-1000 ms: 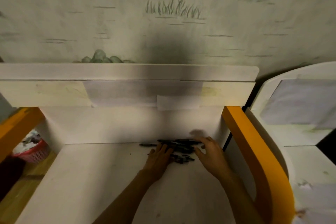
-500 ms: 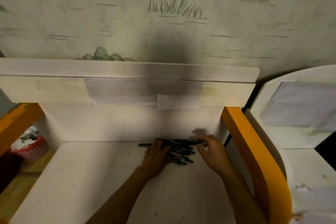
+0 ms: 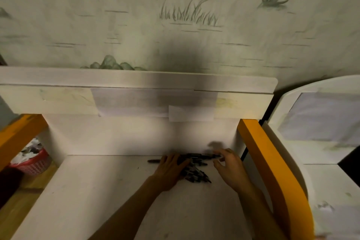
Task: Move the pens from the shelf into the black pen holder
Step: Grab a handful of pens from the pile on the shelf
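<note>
The pens (image 3: 194,167) lie in a loose dark heap at the back of the shelf (image 3: 109,191), by the rear wall; the left hand (image 3: 170,170) rests flat on the heap's left side with fingers straight, and the right hand (image 3: 229,165) hovers at its right end, fingers loosely curved, gripping nothing I can make out. No holder is in view; a two-handed scoop may scatter loose pens, and the stray one further left may be missed.

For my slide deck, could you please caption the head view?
Both hands, left and right, gather a pile of black pens on a white shelf.
</note>
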Tool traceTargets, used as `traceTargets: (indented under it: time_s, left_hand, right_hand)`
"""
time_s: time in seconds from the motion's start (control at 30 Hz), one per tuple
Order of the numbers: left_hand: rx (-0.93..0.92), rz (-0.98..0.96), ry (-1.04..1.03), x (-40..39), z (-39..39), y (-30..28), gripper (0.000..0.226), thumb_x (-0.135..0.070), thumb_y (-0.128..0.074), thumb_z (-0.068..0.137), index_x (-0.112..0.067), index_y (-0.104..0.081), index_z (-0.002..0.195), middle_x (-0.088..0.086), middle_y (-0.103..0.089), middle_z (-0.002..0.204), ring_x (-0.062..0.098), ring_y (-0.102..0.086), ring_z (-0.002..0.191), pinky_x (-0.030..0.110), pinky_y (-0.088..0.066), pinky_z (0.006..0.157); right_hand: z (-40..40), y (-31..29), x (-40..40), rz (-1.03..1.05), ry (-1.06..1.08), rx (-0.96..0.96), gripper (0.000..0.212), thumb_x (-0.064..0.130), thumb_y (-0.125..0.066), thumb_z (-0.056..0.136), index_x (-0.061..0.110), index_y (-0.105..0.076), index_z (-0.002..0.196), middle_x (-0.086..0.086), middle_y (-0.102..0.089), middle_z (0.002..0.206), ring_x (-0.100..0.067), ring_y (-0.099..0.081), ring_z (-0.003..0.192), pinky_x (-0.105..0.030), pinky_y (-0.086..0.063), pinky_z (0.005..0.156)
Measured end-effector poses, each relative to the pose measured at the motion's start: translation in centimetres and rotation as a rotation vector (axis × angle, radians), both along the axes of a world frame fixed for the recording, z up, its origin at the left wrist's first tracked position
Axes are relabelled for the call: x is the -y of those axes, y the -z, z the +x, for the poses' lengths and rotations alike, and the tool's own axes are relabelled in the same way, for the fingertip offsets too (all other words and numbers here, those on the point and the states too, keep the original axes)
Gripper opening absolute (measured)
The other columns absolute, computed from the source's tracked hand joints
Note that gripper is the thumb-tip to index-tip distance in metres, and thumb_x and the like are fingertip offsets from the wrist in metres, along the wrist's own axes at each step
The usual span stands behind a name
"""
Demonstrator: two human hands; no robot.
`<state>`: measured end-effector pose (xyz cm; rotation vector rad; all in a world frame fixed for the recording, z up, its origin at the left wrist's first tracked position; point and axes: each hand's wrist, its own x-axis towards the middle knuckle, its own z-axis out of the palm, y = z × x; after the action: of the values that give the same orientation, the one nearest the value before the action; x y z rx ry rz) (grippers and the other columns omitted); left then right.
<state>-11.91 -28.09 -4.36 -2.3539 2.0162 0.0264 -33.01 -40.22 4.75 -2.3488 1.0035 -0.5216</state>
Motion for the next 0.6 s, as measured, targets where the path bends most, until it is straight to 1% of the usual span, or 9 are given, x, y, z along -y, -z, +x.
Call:
traceTargets:
  time_s: [0.1, 0.17, 0.23, 0.33, 0.37, 0.4, 0.47, 0.5, 0.6]
  left_hand:
    - [0.006, -0.009, 0.023, 0.2, -0.3, -0.7, 0.055, -0.04, -0.048, 0.099, -0.032, -0.03, 0.151, 0.012, -0.039, 0.145, 0.038, -0.035, 0.133, 0.054, -0.028, 0.11]
    - [0.028, -0.027, 0.039, 0.2, -0.6, -0.8, 0.051, -0.03, -0.052, 0.099, -0.028, -0.034, 0.146, 0.011, -0.035, 0.147, 0.036, -0.031, 0.135, 0.052, -0.026, 0.111]
    - [0.06, -0.038, 0.063, 0.2, -0.9, -0.6, 0.047, -0.023, -0.055, 0.097, -0.022, -0.039, 0.141, 0.011, -0.034, 0.148, 0.036, -0.031, 0.135, 0.05, -0.027, 0.112]
    - [0.106, -0.038, 0.107, 0.0, -1.4, -0.3, 0.049, -0.017, -0.057, 0.094, -0.015, -0.044, 0.141, 0.012, -0.041, 0.145, 0.037, -0.038, 0.134, 0.051, -0.029, 0.114]
    - [0.125, -0.038, 0.109, -0.1, -1.5, -0.3, 0.051, -0.013, -0.055, 0.093, -0.013, -0.043, 0.143, 0.014, -0.041, 0.146, 0.039, -0.036, 0.136, 0.052, -0.026, 0.116]
    - [0.136, -0.031, 0.107, -0.3, -1.7, -0.4, 0.053, -0.011, -0.052, 0.095, -0.01, -0.039, 0.145, 0.015, -0.037, 0.149, 0.039, -0.031, 0.139, 0.052, -0.021, 0.118]
    - [0.148, 0.006, 0.087, -0.4, -1.9, -0.9, 0.055, -0.011, -0.049, 0.097, -0.009, -0.032, 0.15, 0.016, -0.029, 0.154, 0.037, -0.022, 0.144, 0.051, -0.013, 0.12]
    - [0.156, 0.016, 0.074, -0.3, -1.9, -1.0, 0.056, -0.012, -0.049, 0.098, -0.01, -0.03, 0.15, 0.016, -0.028, 0.154, 0.037, -0.021, 0.144, 0.051, -0.012, 0.12]
    - [0.14, 0.059, 0.048, -0.2, -2.0, -1.4, 0.055, -0.017, -0.053, 0.097, -0.009, -0.035, 0.147, 0.016, -0.032, 0.151, 0.037, -0.025, 0.142, 0.05, -0.015, 0.119]
  right_hand:
    - [0.0, 0.0, -0.1, -0.001, -0.005, 0.001, 0.03, 0.019, -0.06, 0.094, 0.025, -0.062, 0.123, 0.002, -0.057, 0.113, -0.011, -0.057, 0.097, -0.02, -0.043, 0.079]
    - [-0.1, 0.1, -0.2, 0.004, -0.011, 0.002, 0.031, 0.019, -0.06, 0.094, 0.026, -0.062, 0.124, 0.003, -0.056, 0.113, -0.01, -0.057, 0.097, -0.019, -0.043, 0.08]
    - [-0.2, 0.1, -0.2, 0.007, -0.015, 0.012, 0.031, 0.018, -0.06, 0.094, 0.027, -0.062, 0.123, 0.003, -0.056, 0.112, -0.011, -0.058, 0.098, -0.021, -0.045, 0.08]
    - [-0.3, 0.1, -0.1, 0.005, -0.017, 0.01, 0.031, 0.019, -0.06, 0.094, 0.027, -0.062, 0.124, 0.002, -0.056, 0.114, -0.012, -0.058, 0.099, -0.023, -0.047, 0.081]
    - [-0.3, 0.1, -0.1, 0.006, -0.017, 0.009, 0.031, 0.019, -0.06, 0.094, 0.026, -0.062, 0.124, 0.002, -0.056, 0.114, -0.012, -0.058, 0.098, -0.022, -0.046, 0.08]
    - [-0.3, 0.1, -0.1, 0.006, -0.016, 0.009, 0.031, 0.019, -0.06, 0.094, 0.026, -0.062, 0.124, 0.003, -0.056, 0.114, -0.011, -0.057, 0.097, -0.021, -0.045, 0.079]
    - [-0.2, 0.2, -0.2, 0.008, -0.018, 0.009, 0.03, 0.018, -0.06, 0.094, 0.026, -0.062, 0.123, 0.004, -0.055, 0.115, -0.008, -0.055, 0.096, -0.018, -0.041, 0.078]
    - [-0.2, 0.2, -0.2, 0.008, -0.021, 0.008, 0.03, 0.018, -0.06, 0.094, 0.026, -0.062, 0.124, 0.005, -0.055, 0.116, -0.007, -0.055, 0.096, -0.017, -0.04, 0.078]
    - [0.1, 0.2, -0.2, 0.023, -0.044, -0.001, 0.031, 0.018, -0.06, 0.094, 0.026, -0.062, 0.124, 0.005, -0.056, 0.119, -0.008, -0.057, 0.099, -0.016, -0.041, 0.078]
